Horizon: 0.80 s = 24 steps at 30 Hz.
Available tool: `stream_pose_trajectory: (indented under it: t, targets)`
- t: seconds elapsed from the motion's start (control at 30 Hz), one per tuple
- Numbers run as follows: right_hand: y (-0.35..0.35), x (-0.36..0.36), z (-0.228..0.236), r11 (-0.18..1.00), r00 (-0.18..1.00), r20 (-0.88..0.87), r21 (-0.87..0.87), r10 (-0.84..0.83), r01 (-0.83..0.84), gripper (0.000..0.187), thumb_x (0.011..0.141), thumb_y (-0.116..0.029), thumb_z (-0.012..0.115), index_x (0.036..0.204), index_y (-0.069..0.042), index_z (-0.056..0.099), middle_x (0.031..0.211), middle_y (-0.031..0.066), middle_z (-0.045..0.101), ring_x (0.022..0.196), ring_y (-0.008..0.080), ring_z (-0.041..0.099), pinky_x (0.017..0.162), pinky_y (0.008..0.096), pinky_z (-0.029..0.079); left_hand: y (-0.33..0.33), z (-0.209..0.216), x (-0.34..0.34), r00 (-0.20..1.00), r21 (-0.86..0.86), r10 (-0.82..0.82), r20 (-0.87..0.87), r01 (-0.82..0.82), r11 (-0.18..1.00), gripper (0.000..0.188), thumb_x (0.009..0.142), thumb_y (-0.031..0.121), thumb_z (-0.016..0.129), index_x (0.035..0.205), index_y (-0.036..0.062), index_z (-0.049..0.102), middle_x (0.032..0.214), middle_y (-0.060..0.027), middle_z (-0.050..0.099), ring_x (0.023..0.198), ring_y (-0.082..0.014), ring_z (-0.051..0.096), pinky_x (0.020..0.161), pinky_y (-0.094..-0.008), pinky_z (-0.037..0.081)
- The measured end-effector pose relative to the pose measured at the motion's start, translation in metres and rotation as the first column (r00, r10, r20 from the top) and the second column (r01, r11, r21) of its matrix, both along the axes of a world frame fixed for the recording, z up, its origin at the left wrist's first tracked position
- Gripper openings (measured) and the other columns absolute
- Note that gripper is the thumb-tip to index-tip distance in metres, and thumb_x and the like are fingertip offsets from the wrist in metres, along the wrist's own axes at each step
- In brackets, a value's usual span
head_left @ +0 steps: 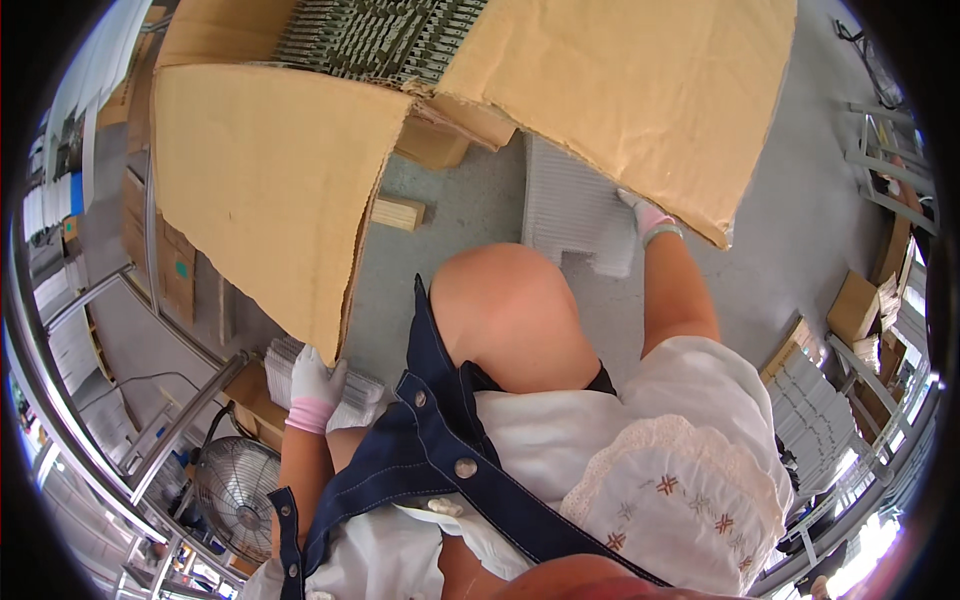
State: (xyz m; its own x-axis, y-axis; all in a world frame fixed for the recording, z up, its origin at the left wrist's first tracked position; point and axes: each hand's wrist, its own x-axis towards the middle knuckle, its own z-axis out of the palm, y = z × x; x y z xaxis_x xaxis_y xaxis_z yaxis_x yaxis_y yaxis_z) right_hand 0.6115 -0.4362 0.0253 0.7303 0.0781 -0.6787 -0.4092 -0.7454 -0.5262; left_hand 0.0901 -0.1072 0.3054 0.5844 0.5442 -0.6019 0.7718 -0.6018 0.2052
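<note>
"Clasping anything?"
"Left grip (318,388), lower left of the frame: a flap's (265,190) corner. Right grip (650,216), right of centre, at another flap (640,90); closure I can't tell."
"The cardboard box (222,32)?"
"Top, holding grey parts (380,40)."

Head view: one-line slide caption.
Gloved left hand and right hand at the spread flaps of a cardboard box holding rows of grey parts.

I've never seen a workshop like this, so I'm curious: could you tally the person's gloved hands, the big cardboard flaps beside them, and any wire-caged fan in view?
Left gloved hand and right gloved hand: 2
Left cardboard flap and right cardboard flap: 2
Wire-caged fan: 1
Total: 5
</note>
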Motion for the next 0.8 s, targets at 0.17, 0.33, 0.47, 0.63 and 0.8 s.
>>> stream_pose_trajectory:
  t: [0.17,0.33,0.47,0.63,0.8]
  targets:
    - [0.010,-0.003,0.009,0.985,0.994,0.095,-0.168,0.055,-0.039,0.065,0.080,-0.030,0.081,0.130,0.003,0.058,0.121,0.0186,0.067,0.113,0.0305,0.064,0.101,0.0383,0.048,0.001,-0.011,-0.009,1.000,0.058,-0.015,0.026,0.013,0.998,0.061,0.082,0.015,0.071,0.137,0.0009,0.048,0.134,-0.0233,0.056,0.125,-0.0408,0.053,0.106,-0.0459,0.043]
    - [0.057,-0.036,0.054,0.898,0.928,0.286,-0.429,0.241,-0.101,0.079,0.076,-0.041,0.083,0.134,0.004,0.055,0.134,0.0251,0.060,0.124,0.0376,0.059,0.106,0.0425,0.046,-0.004,-0.036,-0.066,0.981,0.207,0.192,0.014,-0.190,0.960,0.064,0.083,0.026,0.071,0.137,0.0019,0.049,0.130,-0.0226,0.058,0.120,-0.0397,0.056,0.101,-0.0463,0.046]
    - [0.031,-0.031,0.070,0.939,0.884,0.382,-0.309,0.270,-0.153,0.073,0.085,-0.041,0.078,0.133,0.008,0.053,0.137,0.0242,0.058,0.126,0.0337,0.058,0.106,0.0400,0.047,0.018,-0.052,-0.102,0.790,0.227,0.535,-0.300,-0.485,0.844,0.056,0.089,0.041,0.061,0.131,0.0045,0.053,0.130,-0.0207,0.060,0.118,-0.0385,0.059,0.100,-0.0471,0.048]
    - [0.074,-0.066,0.167,0.768,0.530,0.649,-0.135,0.546,-0.626,0.030,0.099,-0.020,0.062,0.109,0.008,0.064,0.101,0.0145,0.070,0.090,0.0238,0.064,0.082,0.0361,0.053,0.037,-0.109,-0.228,0.377,0.277,0.789,-0.484,-0.790,0.548,0.051,0.092,0.039,0.059,0.132,0.0085,0.062,0.134,-0.0191,0.062,0.124,-0.0314,0.061,0.102,-0.0422,0.050]
    - [0.103,-0.158,0.300,0.694,0.519,0.694,0.038,0.499,-0.719,0.020,0.100,-0.011,0.059,0.106,0.007,0.065,0.080,0.0048,0.060,0.065,0.0097,0.051,0.059,0.0254,0.045,0.021,-0.110,-0.244,0.106,0.316,0.894,-0.435,-0.912,0.261,0.092,0.086,0.058,0.065,0.155,0.0076,0.029,0.144,-0.0217,0.051,0.132,-0.0340,0.053,0.108,-0.0453,0.045]
